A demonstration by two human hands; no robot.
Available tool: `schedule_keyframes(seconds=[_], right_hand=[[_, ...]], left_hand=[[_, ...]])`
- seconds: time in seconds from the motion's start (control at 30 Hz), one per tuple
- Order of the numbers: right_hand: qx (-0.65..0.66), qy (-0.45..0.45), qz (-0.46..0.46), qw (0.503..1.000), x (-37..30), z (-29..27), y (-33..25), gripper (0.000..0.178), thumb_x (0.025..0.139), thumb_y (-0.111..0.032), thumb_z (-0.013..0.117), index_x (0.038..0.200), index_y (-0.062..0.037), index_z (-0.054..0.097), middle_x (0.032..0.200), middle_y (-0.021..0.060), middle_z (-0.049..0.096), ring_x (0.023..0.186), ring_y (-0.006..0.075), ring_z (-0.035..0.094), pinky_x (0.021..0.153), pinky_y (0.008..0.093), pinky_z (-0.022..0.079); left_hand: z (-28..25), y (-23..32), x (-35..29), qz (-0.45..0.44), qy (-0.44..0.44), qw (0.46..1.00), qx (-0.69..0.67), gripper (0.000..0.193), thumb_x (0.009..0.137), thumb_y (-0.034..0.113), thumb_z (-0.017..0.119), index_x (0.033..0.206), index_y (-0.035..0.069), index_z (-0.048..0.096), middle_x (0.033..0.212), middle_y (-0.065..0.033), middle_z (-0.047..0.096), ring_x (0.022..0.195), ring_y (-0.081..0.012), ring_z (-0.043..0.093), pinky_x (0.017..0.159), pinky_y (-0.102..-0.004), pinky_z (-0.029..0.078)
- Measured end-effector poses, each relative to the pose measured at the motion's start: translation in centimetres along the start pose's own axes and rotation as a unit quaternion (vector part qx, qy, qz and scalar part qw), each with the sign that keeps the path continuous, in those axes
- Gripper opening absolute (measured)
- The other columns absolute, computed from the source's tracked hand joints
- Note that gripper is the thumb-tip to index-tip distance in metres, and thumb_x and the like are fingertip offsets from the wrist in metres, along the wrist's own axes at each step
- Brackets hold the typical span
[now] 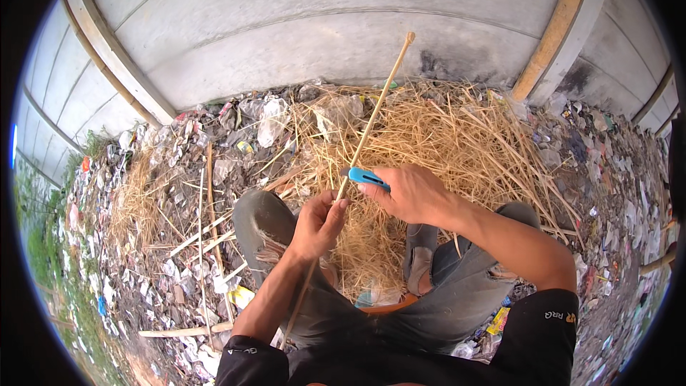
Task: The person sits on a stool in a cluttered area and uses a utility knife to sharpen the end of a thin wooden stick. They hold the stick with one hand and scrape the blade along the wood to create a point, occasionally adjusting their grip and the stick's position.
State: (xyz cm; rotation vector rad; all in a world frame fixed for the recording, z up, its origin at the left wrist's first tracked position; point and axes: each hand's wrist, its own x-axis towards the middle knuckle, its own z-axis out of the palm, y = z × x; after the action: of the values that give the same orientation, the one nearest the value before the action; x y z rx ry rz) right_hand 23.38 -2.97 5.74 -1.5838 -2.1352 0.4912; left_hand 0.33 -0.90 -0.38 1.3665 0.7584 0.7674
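A long, thin bamboo stick [375,111] slants up and away from my lap, its knobbed far end in front of the wall. My left hand [319,223] is closed around its lower part, just above my left knee. In my right hand [409,193] is a blue utility knife [369,178], gripped by its handle. The knife's tip lies against the stick, a little above my left fingers. The stick's lower end runs down past my left wrist between my legs. Most of the blade is too small to make out.
Pale straw-like shavings [443,136] heap up between my feet and the grey panel wall [343,43]. Plastic litter [271,121] covers the ground around. Loose bamboo strips [204,243] lie to my left, and a bamboo post [557,28] leans at the wall on the right.
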Motion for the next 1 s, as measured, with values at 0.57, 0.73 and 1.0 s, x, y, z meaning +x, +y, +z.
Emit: schedule_keyframes(seconds=[0.57,0.73,1.0], right_hand=[[0.018,0.044,0.305,0.951,-2.2,-5.3,13.5,0.062,0.104,-0.057,0.044,0.069,-0.0063,0.057,0.052,0.0049,0.051,0.043,0.0196,0.048,0.044,0.0404,0.04],[-0.165,0.1,0.211,0.958,-3.9,-6.6,15.7,0.062,0.103,-0.059,0.045,0.067,-0.0091,0.058,0.05,0.0031,0.049,0.041,0.0185,0.045,0.04,0.0378,0.036],[-0.261,0.14,0.145,0.944,-4.8,-6.4,14.0,0.058,0.103,-0.056,0.047,0.07,-0.0093,0.062,0.043,0.0007,0.042,0.035,0.0135,0.039,0.033,0.0334,0.031]], left_hand=[[0.6,-1.3,-4.7,0.053,-0.041,0.925,0.373,0.017,0.098,0.015,0.063,0.103,-0.002,0.062,0.064,-0.0197,0.06,0.059,-0.0323,0.065,0.056,-0.0408,0.047],[1.2,-1.4,-5.9,0.068,-0.039,0.932,0.353,0.014,0.097,0.011,0.062,0.102,-0.003,0.065,0.059,-0.0091,0.055,0.049,-0.0133,0.049,0.048,-0.0313,0.038],[-0.5,-1.8,-7.7,-0.068,-0.059,0.968,0.235,0.021,0.102,0.02,0.06,0.1,0.0,0.066,0.065,0.0003,0.057,0.058,-0.0048,0.045,0.051,-0.0252,0.037]])
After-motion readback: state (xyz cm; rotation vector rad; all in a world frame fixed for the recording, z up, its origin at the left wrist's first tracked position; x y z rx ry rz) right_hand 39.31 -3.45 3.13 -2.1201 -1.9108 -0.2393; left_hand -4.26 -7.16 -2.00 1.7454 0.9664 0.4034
